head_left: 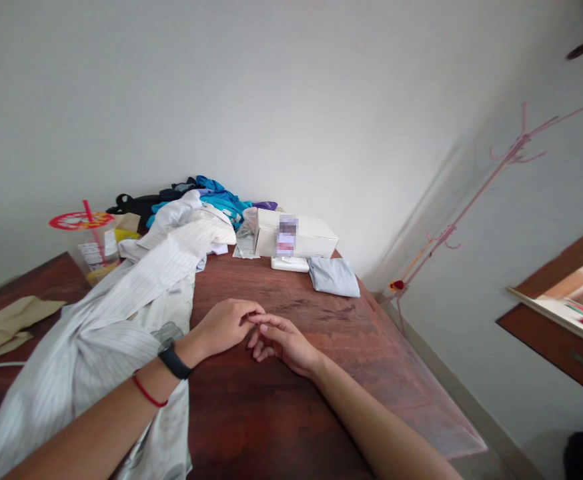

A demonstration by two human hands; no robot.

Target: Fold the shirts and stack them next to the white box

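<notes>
Over the middle of the brown wooden table [266, 427] my two hands meet. My left hand [228, 325], with a black wristband [174, 360] and a red string bracelet [150, 390], is turned knuckles up with its fingers curled. Its fingertips touch the fingers of my right hand, and whatever they may hold is hidden. My right hand [286, 343] lies on its side, fingers loosely bent and apart, with nothing visible in it. Beside my left forearm stretches a white striped garment [121, 300]. A folded grey-blue cloth [334, 276] lies beyond my right hand.
A white box [306, 232] and a small white device [289, 265] sit at the back. Clothes [216, 197] are heaped at the wall. A plastic cup [91, 250] with a red straw stands left, near beige paper [14, 323]. A pink coat rack [476, 190] rises at right.
</notes>
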